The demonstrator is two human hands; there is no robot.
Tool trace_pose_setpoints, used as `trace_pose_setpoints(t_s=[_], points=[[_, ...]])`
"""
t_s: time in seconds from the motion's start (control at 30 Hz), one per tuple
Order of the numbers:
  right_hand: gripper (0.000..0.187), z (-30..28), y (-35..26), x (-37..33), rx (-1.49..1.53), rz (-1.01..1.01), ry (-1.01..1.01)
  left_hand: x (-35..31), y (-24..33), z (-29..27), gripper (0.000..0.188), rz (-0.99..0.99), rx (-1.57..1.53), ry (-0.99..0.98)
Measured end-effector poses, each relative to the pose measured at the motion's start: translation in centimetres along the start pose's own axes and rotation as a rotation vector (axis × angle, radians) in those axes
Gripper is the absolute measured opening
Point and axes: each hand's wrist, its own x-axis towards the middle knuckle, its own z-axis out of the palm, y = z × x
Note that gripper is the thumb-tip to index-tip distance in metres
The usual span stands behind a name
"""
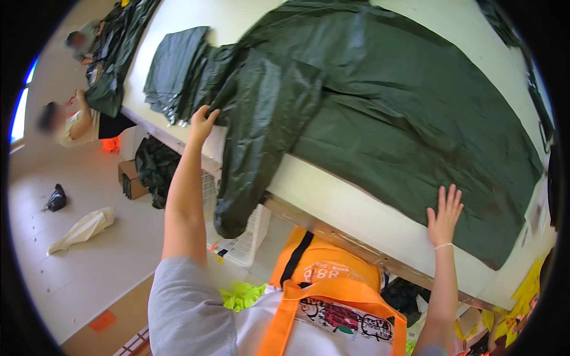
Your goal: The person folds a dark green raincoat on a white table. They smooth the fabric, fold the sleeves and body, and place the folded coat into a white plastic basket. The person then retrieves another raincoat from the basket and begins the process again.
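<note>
Nearest the wearer, a limp sleeve [233,216] of the dark green raincoat [404,124] droops over the edge of the white counter [332,196], in front of a white plastic basket [256,231]. The right hand [445,215] lies flat near the coat's lower edge, fingers extended and gripping nothing; the left hand [205,121] appears to pinch dark fabric beside the sleeve between thumb and fingers. The body of the coat spreads across the counter beyond both hands. Its sheen and creases suggest thin coated cloth: light, very soft, probably slippery over itself, and not fragile. Edges and seams should offer the surest hold, with an open palm to smooth the broad panel. A folded dark green stack [175,62] lies past the left hand. Hidden or unclear: the exact layer pinched, since fingertips and folds merge; the coat's underside; its far margin, cut off at the upper border; and, farthest away, two blurred co-workers [83,126] whose handling of similar cloth cannot be made out.
</note>
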Motion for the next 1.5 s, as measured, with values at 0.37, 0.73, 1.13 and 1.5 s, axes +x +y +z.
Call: trace_pose_setpoints(t_s=[0.37,0.73,1.13,1.5], points=[[0.024,-0.6,-22.9,-5.2,1.017,-0.076,-0.541,-0.2,2.5,-0.4,0.033,0.172,0.351,0.038],[0.05,8.9,-45.5,-2.4,1.621,0.452,-0.762,-0.2,1.4,0.6,0.028,0.334,0.274,0.078],[0.065,-13.2,1.4,10.0,-0.02,0.385,-0.616,0.3,0.8,1.0,0.02,0.199,0.272,-0.052],[0.053,-5.0,1.7,-1.6,0.45,0.804,0.459,-4.0,25.4,2.5,0.057,0.896,0.114,-0.356]])
